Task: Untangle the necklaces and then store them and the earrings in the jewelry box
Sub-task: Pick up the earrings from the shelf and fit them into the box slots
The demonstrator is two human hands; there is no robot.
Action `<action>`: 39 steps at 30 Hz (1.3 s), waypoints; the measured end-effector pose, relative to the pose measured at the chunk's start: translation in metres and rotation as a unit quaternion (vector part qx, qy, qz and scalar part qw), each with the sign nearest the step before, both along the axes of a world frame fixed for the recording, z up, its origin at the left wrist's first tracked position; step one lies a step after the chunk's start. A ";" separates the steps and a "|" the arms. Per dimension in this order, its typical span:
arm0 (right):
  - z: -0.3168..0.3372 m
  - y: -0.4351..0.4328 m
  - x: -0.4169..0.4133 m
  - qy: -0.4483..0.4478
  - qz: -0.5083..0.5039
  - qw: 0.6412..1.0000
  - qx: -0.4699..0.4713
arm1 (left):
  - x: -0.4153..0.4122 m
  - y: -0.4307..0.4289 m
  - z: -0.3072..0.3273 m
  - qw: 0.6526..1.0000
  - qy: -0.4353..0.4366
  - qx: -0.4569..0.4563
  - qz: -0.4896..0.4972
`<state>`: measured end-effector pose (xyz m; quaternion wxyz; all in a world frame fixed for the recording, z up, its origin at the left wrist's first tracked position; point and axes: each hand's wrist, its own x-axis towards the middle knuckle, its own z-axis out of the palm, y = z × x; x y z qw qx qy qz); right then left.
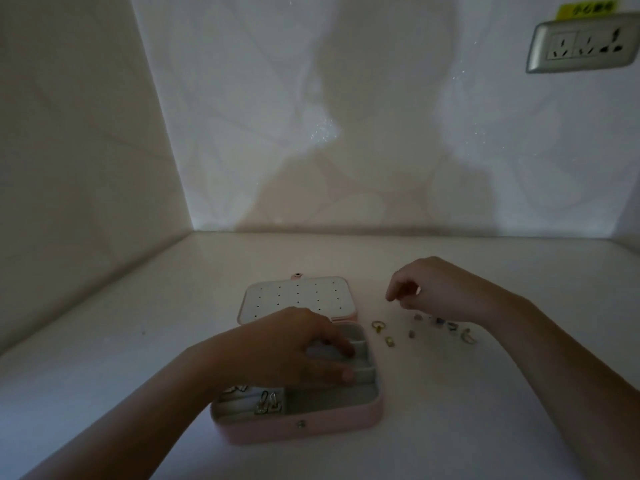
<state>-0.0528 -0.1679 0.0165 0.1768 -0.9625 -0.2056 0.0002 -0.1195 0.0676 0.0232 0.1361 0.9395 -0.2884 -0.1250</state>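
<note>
Pink box [304,432], rounded at the corners, sits open on a white desk [104,375] in dim light. One metal snap [300,424] shows on its front wall. Inside, the lining is pale grey and divided into several compartments: small ones along the right side, a longer one at the front, and a padded section at the front left.

One lid [298,296] lies back flat behind the base. Its inner face is white and dotted with rows of small holes.

Two dangling earrings [266,402] with pale stones lie side by side in the front left section. One more metal piece shows just behind them, mostly hidden under the wrist.

Two bare hands are in view. The left hand [291,344] reaches over the box, fingers bent down into the small right-hand compartments. Whether its grip holds anything cannot be told.

The right hand [436,289] hovers above the desk to the right of the lid, fingertips drawn together and pointing down. Its grip looks pinched, but anything in it is too small to make out.

About seven small pieces [390,341] lie scattered on the desk just right of the box, below the right hand. Two nearest the box are gold; the others look silver or pale.

One wall socket [585,43] sits at the upper right, with one yellow label [588,8] above it.
</note>
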 end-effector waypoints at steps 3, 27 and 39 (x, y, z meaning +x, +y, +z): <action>0.006 -0.014 0.004 0.002 -0.063 0.997 -0.036 | 0.001 -0.005 -0.001 1.000 0.006 -0.004 0.003; 0.019 -0.036 -0.008 0.247 -0.143 0.958 -0.037 | 0.008 -0.026 -0.006 0.998 0.018 -0.067 0.000; 0.026 -0.011 -0.019 0.045 0.040 0.973 0.224 | 0.008 -0.007 0.008 0.944 -0.008 -0.310 0.109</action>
